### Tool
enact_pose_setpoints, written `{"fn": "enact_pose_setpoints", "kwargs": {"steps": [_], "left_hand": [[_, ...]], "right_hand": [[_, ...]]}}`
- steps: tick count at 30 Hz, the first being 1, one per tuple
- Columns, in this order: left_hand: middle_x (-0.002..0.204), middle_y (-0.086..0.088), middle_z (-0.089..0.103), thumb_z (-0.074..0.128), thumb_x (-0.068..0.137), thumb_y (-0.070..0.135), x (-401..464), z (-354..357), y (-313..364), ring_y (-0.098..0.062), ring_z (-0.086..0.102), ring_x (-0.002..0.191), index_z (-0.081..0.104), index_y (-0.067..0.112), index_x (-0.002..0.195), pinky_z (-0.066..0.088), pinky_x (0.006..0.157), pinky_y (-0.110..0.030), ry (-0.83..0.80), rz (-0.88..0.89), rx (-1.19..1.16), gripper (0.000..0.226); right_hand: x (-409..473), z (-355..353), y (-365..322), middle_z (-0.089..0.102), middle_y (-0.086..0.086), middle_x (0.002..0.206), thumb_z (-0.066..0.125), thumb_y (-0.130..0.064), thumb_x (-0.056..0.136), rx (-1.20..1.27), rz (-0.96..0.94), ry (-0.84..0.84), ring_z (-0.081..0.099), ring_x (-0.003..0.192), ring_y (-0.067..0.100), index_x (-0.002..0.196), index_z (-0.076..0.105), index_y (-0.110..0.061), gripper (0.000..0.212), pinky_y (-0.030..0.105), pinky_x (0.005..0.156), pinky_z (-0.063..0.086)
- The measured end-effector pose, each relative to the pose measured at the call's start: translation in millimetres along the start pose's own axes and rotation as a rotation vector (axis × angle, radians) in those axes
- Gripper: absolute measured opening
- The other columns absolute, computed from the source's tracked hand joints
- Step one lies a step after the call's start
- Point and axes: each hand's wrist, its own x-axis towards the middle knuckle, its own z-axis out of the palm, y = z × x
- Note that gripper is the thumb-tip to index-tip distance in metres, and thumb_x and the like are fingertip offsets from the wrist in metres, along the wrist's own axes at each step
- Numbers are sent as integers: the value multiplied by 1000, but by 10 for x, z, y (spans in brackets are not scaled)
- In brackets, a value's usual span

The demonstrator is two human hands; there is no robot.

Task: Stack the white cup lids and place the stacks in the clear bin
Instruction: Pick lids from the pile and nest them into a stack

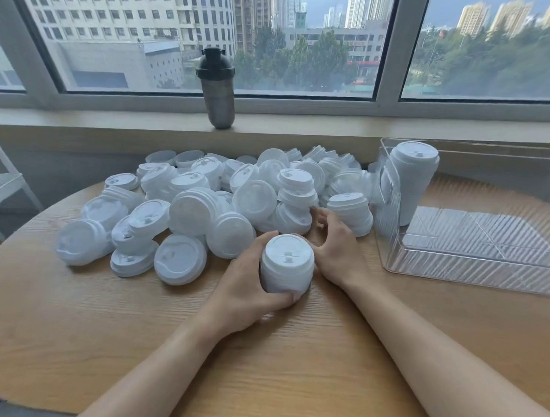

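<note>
A short stack of white cup lids stands at the table's middle, and my left hand grips it from the left and front. My right hand lies just right of the stack, fingers loosely curved and reaching back into the pile of loose white lids; I cannot tell whether it holds a lid. At the right sits the clear bin, with one tall stack of lids standing in its back left corner.
The round wooden table has bare surface in front of the pile. A dark shaker bottle stands on the windowsill behind. A white frame stands off the table's left edge.
</note>
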Motion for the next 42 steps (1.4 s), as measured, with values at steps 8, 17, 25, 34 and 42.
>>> {"fn": "enact_pose_setpoints", "kwargs": {"steps": [8, 17, 25, 34, 42], "left_hand": [[130, 37, 56, 93, 67, 18, 3, -26, 27, 8, 52, 128, 34, 76, 126, 35, 102, -6, 30, 37, 7, 101], [141, 24, 55, 91, 65, 28, -24, -7, 31, 5, 47, 136, 37, 61, 132, 38, 115, -26, 31, 23, 36, 93], [141, 24, 55, 88, 62, 36, -31, 14, 45, 4, 47, 135, 42, 44, 144, 40, 115, -32, 31, 4, 72, 94], [130, 34, 56, 92, 64, 32, -54, -14, 31, 14, 50, 125, 41, 48, 139, 36, 102, -8, 20, -9, 62, 92], [135, 26, 57, 92, 64, 34, -149, -50, 113, 15, 48, 126, 41, 31, 151, 36, 105, -10, -23, -46, 60, 101]], "right_hand": [[321, 206, -29, 60, -4, 136, 65, -88, 56, -82, 18, -19, 56, 126, 17, 152, 28, -31, 118, 46, 100, 51], [219, 167, -72, 60, -1, 133, 63, -81, 50, -109, -11, -30, 49, 129, 18, 150, 35, -27, 117, 41, 103, 47], [268, 166, -131, 59, 6, 131, 76, -76, 60, -119, 25, -55, 51, 128, 23, 153, 28, -24, 117, 41, 102, 46], [-5, 77, -22, 64, 7, 130, 76, -65, 64, -107, -3, 8, 56, 124, 25, 142, 52, -16, 94, 41, 103, 47], [-609, -254, -22, 59, 11, 133, 78, -52, 80, -239, 3, 41, 50, 127, 28, 141, 50, -12, 79, 38, 104, 41]]}}
